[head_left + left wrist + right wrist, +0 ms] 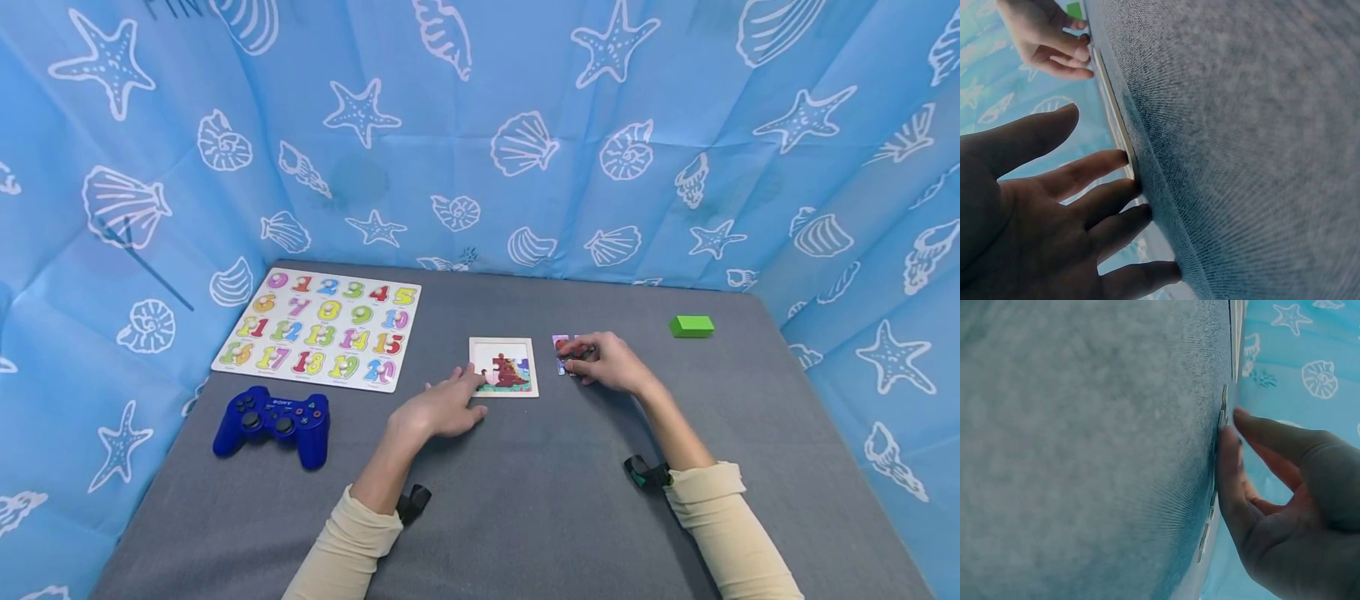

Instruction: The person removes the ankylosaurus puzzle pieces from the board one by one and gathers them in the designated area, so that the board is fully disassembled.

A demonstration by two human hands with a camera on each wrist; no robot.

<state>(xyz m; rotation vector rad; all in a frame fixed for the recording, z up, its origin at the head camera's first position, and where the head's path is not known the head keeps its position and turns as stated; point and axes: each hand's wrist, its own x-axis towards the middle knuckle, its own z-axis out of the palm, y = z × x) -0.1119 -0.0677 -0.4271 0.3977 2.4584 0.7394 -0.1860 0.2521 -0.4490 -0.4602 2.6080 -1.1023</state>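
Observation:
A small square jigsaw puzzle in a pale wooden frame (504, 343) lies mid-table, with a partly filled picture in dark red, green and blue. My left hand (442, 407) rests at its lower left corner. Its fingers (1107, 199) are spread and fairly straight, their tips touching the frame's edge. To the right of the frame, my right hand (611, 362) pinches a small dark puzzle piece (589, 352) between thumb and fingers, just above the table. Under that hand lie several flat puzzle pieces (560, 342), partly hidden by it; their thin edges (1204, 542) show in the right wrist view.
A number board (408, 329) with colourful numerals lies at the back left. In front of it is a blue game controller (273, 421). A green block (692, 326) sits at the back right. A blue curtain (480, 150) with shell prints encloses the grey table (525, 508).

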